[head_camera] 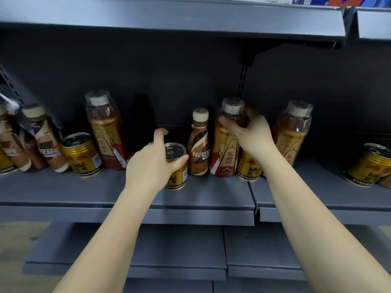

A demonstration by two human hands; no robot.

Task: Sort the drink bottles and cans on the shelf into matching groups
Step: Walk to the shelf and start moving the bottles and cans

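My left hand grips a gold Red Bull can that stands on the grey shelf, thumb across its rim. My right hand holds the upper part of a tall gold-and-red energy drink bottle. Between them stands a small brown Nescafe bottle. Another Red Bull can sits partly hidden behind my right wrist. A matching tall bottle stands to the right, and one more tall bottle at the left.
At the left stand a Red Bull can and Nescafe bottles, leaning. A further can sits at the far right edge. An upper shelf overhangs, and a lower shelf lies below.
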